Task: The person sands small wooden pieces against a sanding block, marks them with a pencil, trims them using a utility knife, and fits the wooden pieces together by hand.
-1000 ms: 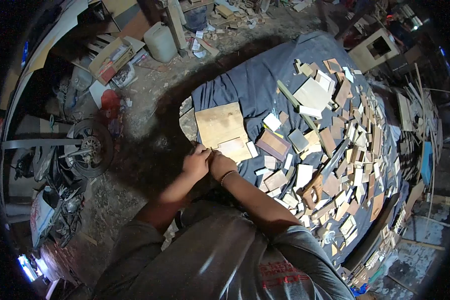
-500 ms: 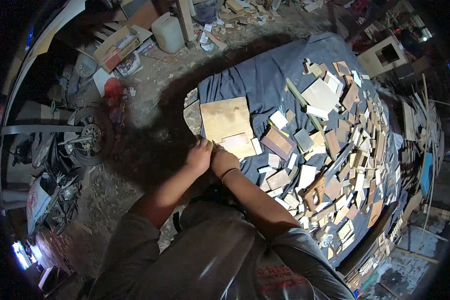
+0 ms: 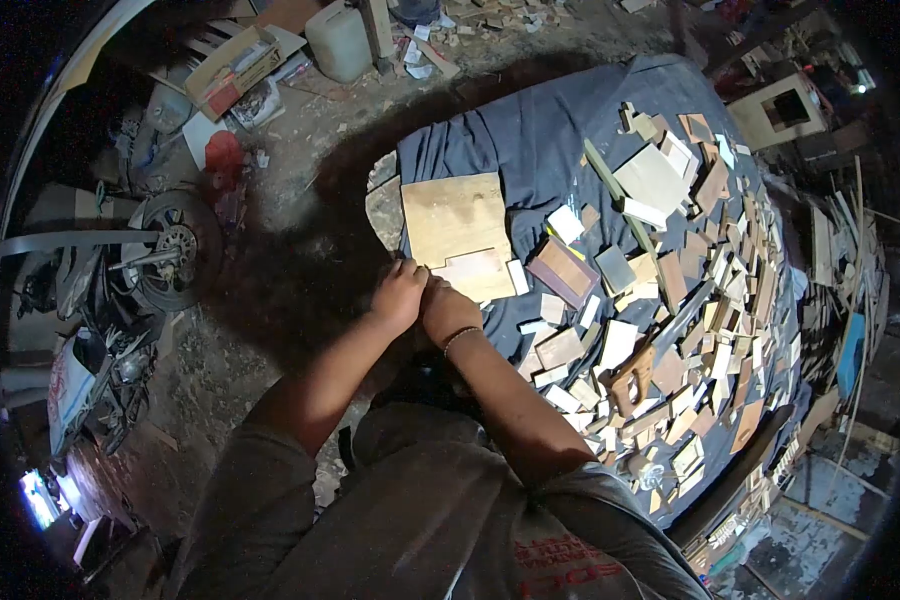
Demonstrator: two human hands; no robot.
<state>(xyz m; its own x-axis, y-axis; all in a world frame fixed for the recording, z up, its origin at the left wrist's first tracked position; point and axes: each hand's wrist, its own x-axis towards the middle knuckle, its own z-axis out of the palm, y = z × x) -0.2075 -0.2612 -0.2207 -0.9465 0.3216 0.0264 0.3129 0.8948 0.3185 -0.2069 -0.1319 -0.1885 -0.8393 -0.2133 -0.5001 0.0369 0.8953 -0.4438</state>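
My left hand (image 3: 401,294) is closed, fingers curled, at the near left corner of a square wooden board (image 3: 455,215). Right beside it and touching it, my right hand (image 3: 448,311) is closed too. Whatever sits between my fingers is too small and covered to make out. On the near part of the board lies a pale rectangular wood piece (image 3: 473,265), just beyond my right hand. A small white block (image 3: 517,278) stands against the board's right edge.
Dark cloth (image 3: 545,130) covers the work surface, with many wood offcuts spread over its right side. Among them lies a handsaw (image 3: 630,382) with a wooden handle. A motorcycle wheel (image 3: 177,250) stands at left; a plastic jerrycan (image 3: 340,45) is on the floor at the back.
The view has shifted slightly, so the board and table sit a little higher in the picture. Both hands stay closed together at the same board corner.
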